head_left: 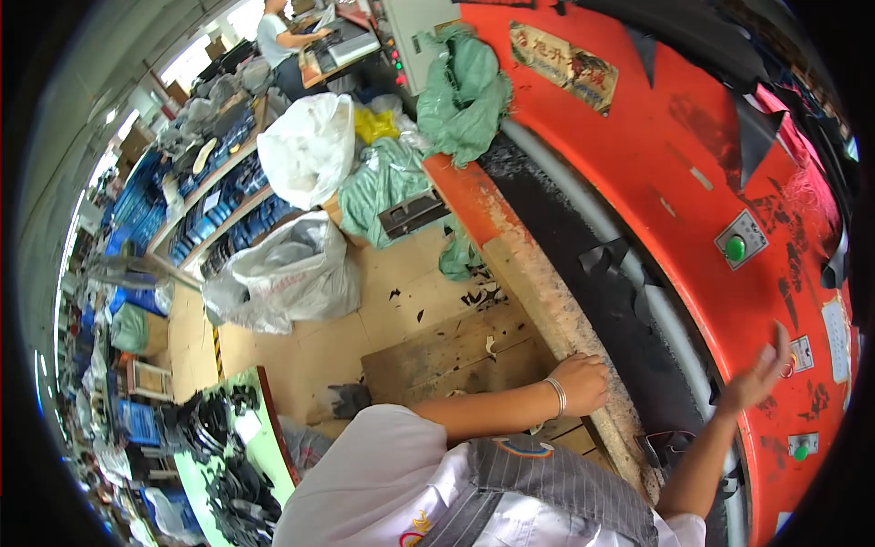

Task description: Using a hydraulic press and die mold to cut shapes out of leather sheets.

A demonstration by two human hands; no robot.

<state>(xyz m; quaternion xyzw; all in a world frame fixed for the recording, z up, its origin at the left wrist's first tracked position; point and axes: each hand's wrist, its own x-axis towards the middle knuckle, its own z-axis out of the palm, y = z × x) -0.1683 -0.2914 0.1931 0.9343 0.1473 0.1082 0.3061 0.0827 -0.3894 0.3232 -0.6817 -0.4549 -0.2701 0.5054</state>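
Note:
My left hand (581,385), with silver bangles at the wrist, is curled into a fist and rests on the worn ledge (538,296) of a large red machine (638,155). Nothing shows in that fist. Farther right, my right hand (759,376) is raised in front of the machine's red face, slightly blurred, with fingers apart and nothing in them. Its fingertips are close to a small switch plate (801,354); whether they touch it I cannot tell. Between my hands runs a dark bed (583,255) beside a grey roller bar, with scraps of black material (606,258) on it.
A green button (736,248) sits higher on the red face, another green button (802,452) lower. Bulging white sacks (307,150) and green sacks (465,91) stand beyond. On my left is a light green table (266,428) with black cut pieces. A person (278,46) works far off.

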